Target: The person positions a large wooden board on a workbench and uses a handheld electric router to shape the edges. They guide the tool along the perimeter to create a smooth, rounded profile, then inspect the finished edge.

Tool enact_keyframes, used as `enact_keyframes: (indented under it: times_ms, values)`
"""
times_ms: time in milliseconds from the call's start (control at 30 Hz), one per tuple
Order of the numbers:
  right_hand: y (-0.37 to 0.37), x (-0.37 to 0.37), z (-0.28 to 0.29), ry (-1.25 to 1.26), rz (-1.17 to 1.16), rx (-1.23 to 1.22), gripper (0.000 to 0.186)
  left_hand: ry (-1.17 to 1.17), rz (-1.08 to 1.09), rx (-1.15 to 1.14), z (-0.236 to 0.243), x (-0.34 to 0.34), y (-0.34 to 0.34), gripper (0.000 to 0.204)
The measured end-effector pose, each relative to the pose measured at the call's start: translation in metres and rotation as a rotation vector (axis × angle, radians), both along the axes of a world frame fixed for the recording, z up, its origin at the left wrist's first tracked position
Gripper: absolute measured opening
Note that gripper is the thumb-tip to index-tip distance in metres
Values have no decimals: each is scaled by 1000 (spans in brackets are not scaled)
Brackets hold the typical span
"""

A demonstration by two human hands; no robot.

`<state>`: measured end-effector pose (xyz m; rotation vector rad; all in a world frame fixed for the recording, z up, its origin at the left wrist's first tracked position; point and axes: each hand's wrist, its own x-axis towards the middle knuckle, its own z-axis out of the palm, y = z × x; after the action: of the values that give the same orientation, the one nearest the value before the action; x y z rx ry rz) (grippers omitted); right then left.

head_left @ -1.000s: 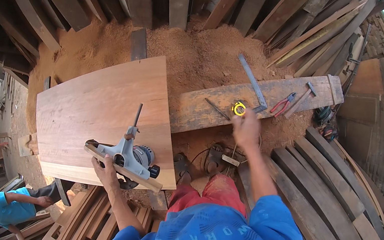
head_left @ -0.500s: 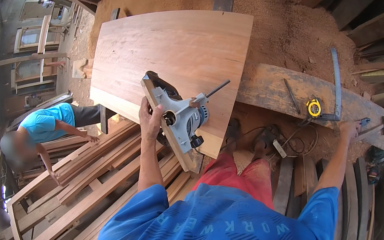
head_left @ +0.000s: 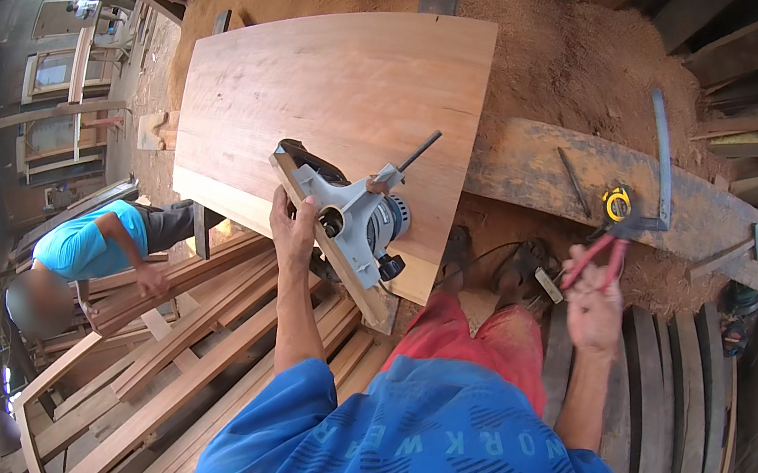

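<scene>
Right hand (head_left: 595, 313): one, gripping red-handled pliers (head_left: 617, 246), handles spread, held short of the surface (head_left: 526, 166). Left hand (head_left: 295, 228): one, gripping the wooden strip (head_left: 340, 260) along a grey router (head_left: 361, 224), over the near part of a wooden panel (head_left: 342, 100). On the surface beyond: tape measure (head_left: 617, 204) in yellow-and-black case; metal square (head_left: 662, 154); thin dark rod (head_left: 574, 181); hammer (head_left: 726, 257). Farther: sawdust (head_left: 576, 79); co-worker (head_left: 102, 245) in blue, beside timber (head_left: 181, 369).

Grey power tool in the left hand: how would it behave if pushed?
The grey power tool is probably heavy for its size, given its bulky motor housing. It may tip, since a rod juts out.
</scene>
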<state>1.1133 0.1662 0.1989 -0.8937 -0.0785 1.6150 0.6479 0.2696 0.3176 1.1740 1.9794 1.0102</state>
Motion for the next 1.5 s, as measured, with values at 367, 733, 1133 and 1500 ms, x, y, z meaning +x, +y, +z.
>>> enact_keyframes:
  times_ms: [367,733,1133,1500]
  values:
    - [-6,-172,27,328,582,35,22,-1,-15,18,-3,1,4,29]
    - [28,-203,41,574,593,21,25,35,-10,27,-6,-1,2,25]
    - [27,-235,7,624,538,63,30,50,-5,22,-3,3,3,24]
    - [45,-230,37,341,605,-5,23,92,-22,31,-1,6,3,26]
